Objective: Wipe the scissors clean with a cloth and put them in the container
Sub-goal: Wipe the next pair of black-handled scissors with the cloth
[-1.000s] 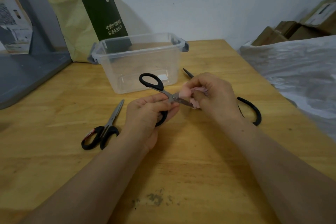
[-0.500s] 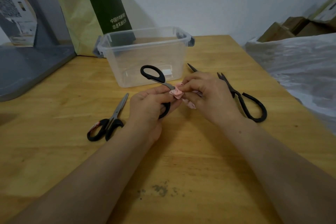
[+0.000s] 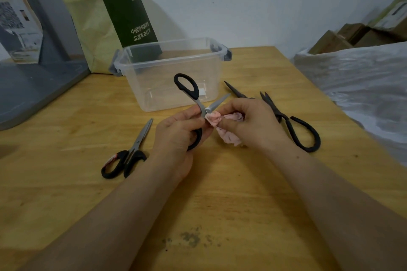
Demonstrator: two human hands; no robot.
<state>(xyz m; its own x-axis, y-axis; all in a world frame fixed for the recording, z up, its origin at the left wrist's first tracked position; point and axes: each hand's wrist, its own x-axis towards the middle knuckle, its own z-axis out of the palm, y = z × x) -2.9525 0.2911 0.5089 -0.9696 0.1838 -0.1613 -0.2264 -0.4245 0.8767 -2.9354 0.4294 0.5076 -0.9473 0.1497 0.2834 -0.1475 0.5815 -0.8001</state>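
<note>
At frame centre, the left hand point(image 3: 178, 136) grips the black-handled steel scissors point(image 3: 195, 91) spread open, baring blades for the crumpled pink cloth point(image 3: 228, 136) pinched by the right hand point(image 3: 257, 125)

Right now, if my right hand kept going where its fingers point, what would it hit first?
Probably the held scissors near their pivot; the right hand presses the pink cloth there, and the left hand sits just beyond.
</note>
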